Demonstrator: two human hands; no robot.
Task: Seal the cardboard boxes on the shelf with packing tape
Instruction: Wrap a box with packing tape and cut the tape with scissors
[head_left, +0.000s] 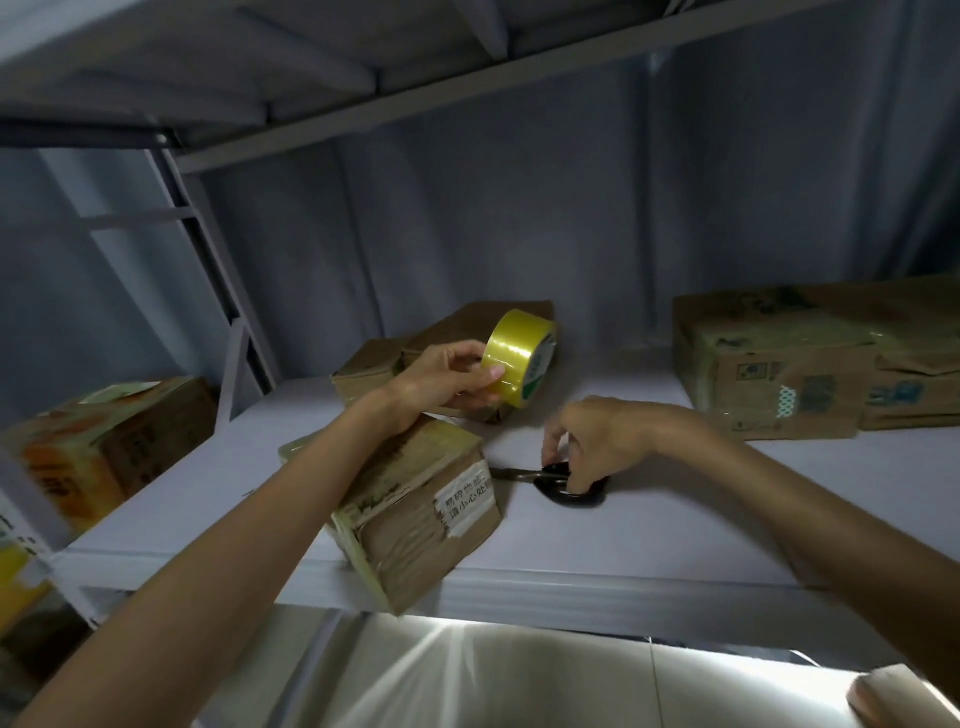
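Left hand (447, 379) grips tape roll (521, 357) (raised) — right hand (597, 441) on scissors (563, 486).

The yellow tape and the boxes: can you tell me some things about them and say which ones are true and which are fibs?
1. The left hand holds the roll of yellow tape up off the shelf. True.
2. The right hand is holding a box. False: it is on the black-handled scissors lying on the shelf.
3. The box with the white label juts over the shelf's front edge. True.
4. The tape roll is blue. False: it is yellow.
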